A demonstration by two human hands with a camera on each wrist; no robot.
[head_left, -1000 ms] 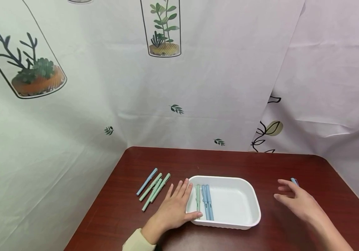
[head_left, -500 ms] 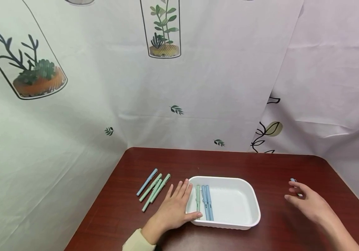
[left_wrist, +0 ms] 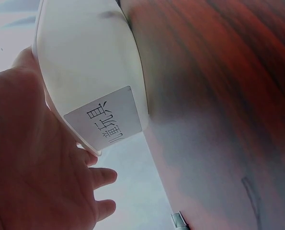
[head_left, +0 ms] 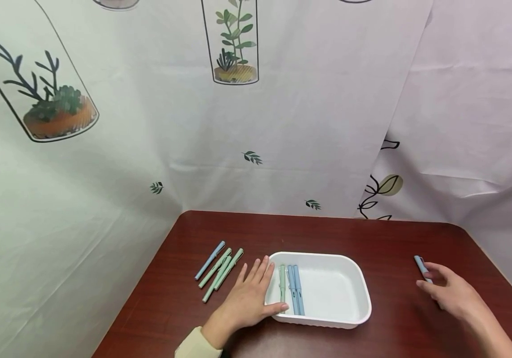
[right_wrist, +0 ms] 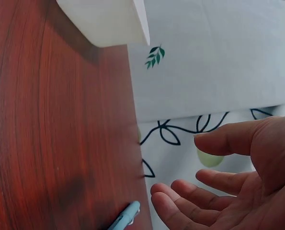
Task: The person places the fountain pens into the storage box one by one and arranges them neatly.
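Observation:
A white plastic tray [head_left: 327,320] stands on the table with one green pen [head_left: 282,283] and two blue pens [head_left: 298,293] inside, side by side. My left hand [head_left: 249,298] rests on its left rim, fingers spread straight and thumb over the near-left corner. In the left wrist view that hand [left_wrist: 41,158] lies against the tray's labelled side [left_wrist: 104,117]. To the right, my right hand [head_left: 457,293] is over a lone blue pen [head_left: 420,264], partly covering it. The right wrist view shows this hand [right_wrist: 228,182] with thumb and fingers apart, nothing between them, and the pen [right_wrist: 125,215] below.
Left of the tray lie a blue pen [head_left: 210,260] and several green pens [head_left: 220,273], some crossing. The dark red wooden table [head_left: 345,233] ends at a printed white cloth [head_left: 282,124] hung behind it.
My right hand has moved rightward and a little nearer me, over the lone blue pen, uncovering its far end. The left hand and tray have stayed put.

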